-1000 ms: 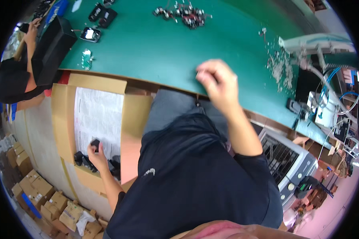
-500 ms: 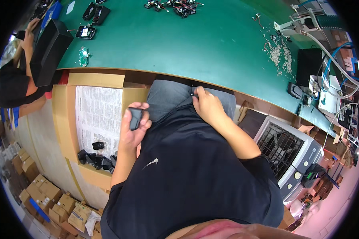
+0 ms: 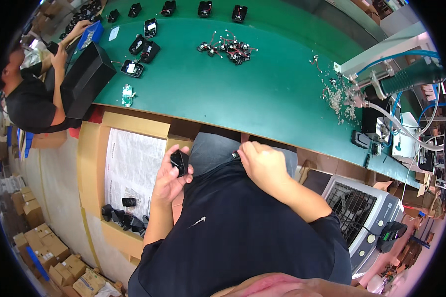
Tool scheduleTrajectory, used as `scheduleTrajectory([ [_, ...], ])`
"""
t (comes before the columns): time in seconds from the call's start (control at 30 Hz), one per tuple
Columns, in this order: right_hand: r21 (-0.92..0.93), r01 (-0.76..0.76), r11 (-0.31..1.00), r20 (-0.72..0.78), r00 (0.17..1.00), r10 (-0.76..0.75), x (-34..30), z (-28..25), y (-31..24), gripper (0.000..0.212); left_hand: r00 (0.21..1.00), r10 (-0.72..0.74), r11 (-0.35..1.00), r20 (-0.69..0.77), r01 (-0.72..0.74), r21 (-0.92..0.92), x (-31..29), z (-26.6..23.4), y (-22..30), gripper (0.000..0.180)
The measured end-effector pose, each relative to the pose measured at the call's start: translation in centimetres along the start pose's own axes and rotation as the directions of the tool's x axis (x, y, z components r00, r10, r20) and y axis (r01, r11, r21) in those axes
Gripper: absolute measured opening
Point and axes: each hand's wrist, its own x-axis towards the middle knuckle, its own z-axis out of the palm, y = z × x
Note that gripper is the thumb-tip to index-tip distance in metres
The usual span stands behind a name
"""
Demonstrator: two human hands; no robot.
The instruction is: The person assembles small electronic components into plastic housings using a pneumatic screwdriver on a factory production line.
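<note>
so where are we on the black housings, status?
Done: several opened housings lie on the green bench. In hand: left hand holds one black housing; right hand rests in the lap. Left: more black parts in the cardboard box.

Assembly workshop: long green workbench [image 3: 262,94], small black parts [image 3: 143,47], stacked cartons [image 3: 39,247].

A long green worktop [image 3: 262,94] runs across the room, with a row of small black casings [image 3: 168,7] along its far edge and more black casings [image 3: 143,45] near its left end. A tangle of small wired parts [image 3: 228,48] lies mid-surface, a little green circuit board [image 3: 128,95] sits by the near edge, and pale scraps [image 3: 337,99] are scattered to the right.
</note>
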Motion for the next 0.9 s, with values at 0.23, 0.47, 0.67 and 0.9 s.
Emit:
scheduleTrajectory([
  [0.23,0.181,-0.119,0.976,-0.13,0.981,0.144,12.7,-0.2,4.0,0.026,0.994,0.002,0.969,0.107,-0.028,0.247,3.8,3.4,-0.1,0.089],
  [0.47,0.528,-0.375,0.762,0.046,0.908,0.416,7.1,-2.0,10.3,0.04,0.988,0.02,0.922,0.155,-0.078,0.38,7.1,6.3,-0.4,0.088],
  [0.67,0.745,-0.371,0.555,0.056,0.863,0.502,3.0,-2.0,11.7,0.033,0.931,-0.07,0.801,0.359,-0.163,0.577,13.1,11.2,-0.5,0.093],
  [0.9,0.502,-0.357,0.788,-0.124,0.872,0.474,1.4,-3.2,10.8,0.023,0.904,-0.107,0.542,0.414,-0.296,0.786,20.4,15.8,-4.0,0.092],
])
